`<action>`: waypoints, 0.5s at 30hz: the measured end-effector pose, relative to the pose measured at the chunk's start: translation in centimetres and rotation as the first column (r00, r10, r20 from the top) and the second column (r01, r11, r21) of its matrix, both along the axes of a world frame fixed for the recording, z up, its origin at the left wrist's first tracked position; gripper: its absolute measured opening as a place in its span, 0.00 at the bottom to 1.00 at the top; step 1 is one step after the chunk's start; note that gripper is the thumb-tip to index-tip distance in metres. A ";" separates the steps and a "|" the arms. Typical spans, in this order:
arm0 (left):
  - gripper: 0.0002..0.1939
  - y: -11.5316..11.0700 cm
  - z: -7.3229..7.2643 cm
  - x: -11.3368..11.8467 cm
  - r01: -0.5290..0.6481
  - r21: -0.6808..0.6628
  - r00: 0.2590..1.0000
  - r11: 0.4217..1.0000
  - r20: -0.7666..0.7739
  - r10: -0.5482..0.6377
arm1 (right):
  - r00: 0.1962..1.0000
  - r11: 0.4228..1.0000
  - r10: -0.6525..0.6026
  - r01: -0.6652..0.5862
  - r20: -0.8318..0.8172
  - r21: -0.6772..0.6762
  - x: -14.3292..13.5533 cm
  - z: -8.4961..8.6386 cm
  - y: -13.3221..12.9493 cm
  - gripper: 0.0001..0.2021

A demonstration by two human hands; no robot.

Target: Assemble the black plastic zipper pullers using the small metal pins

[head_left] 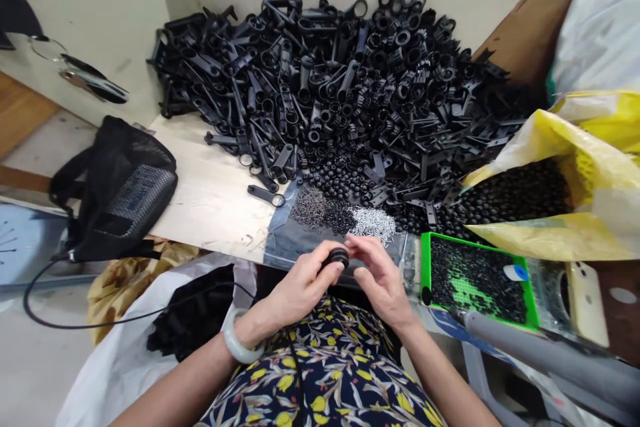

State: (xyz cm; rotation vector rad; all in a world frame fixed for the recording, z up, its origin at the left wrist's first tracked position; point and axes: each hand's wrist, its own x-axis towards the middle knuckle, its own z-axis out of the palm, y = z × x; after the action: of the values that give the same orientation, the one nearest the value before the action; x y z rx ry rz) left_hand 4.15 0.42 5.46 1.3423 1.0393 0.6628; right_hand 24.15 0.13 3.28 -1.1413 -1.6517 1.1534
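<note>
A black round ribbed plastic part (340, 256) is pinched between the thumb and fingers of my left hand (306, 282), just above my lap. Close on its right is my right hand (379, 280), thumb and fingers apart; its fingertips come near the part, and I cannot tell whether they touch it. Just beyond my hands lie a heap of silver screws (373, 223), a heap of brownish small pins or screws (309, 207) and small black pieces (339, 216) between them. Small black balls (333, 177) are heaped behind these.
A large pile of black plastic parts (300, 73) covers the back of the table. On the right stand a green tray (426, 260) of small black pieces, a yellow bag (525, 223), a phone (589, 300) and a grey tube (530, 340). A black mesh bag (125, 193) lies left.
</note>
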 end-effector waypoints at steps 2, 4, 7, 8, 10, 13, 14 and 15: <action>0.16 -0.3 0.3 0.0 0.005 0.038 1.000 0.999 0.003 -0.005 | 1.000 0.999 0.007 -0.006 -0.001 0.034 -0.8 0.0 0.1 0.17; 0.15 -0.5 0.0 0.0 -0.029 0.049 1.000 0.998 -0.009 0.030 | 1.000 0.995 0.003 -0.003 -0.001 0.095 -1.7 -0.4 0.7 0.15; 0.13 -0.5 -1.1 -0.2 -0.108 0.075 0.991 0.991 -0.068 0.113 | 1.000 0.989 0.024 -0.023 -0.004 0.147 -2.7 -0.9 1.9 0.14; 0.12 -0.4 -1.5 -0.3 -0.134 0.093 0.986 0.987 -0.090 0.142 | 0.999 0.988 0.037 -0.036 0.000 0.150 -2.9 -1.1 2.3 0.14; 0.12 0.0 -1.9 -0.5 -0.189 0.152 0.970 0.970 -0.128 0.209 | 0.998 0.989 0.065 -0.066 0.019 0.132 -3.0 -1.2 2.8 0.15; 0.16 0.6 -1.8 -0.6 -0.227 0.261 0.949 0.938 -0.156 0.273 | 1.000 1.000 0.010 -0.010 -0.009 -0.002 -2.9 -1.2 2.9 0.17; 0.18 0.8 -1.7 -0.6 -0.218 0.281 0.951 0.935 -0.154 0.268 | 0.999 0.997 -0.029 0.026 -0.043 -0.067 -2.8 -1.3 2.8 0.19; 0.19 0.9 -1.6 -0.6 -0.206 0.288 0.956 0.935 -0.146 0.255 | 0.994 0.990 -0.069 0.058 -0.083 -0.130 -2.8 -1.5 2.7 0.20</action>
State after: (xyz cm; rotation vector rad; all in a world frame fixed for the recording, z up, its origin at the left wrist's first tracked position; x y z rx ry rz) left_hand 3.56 1.33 3.83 1.5519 1.3046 0.8963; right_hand 21.33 2.88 1.81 -1.1973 -1.4827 1.2647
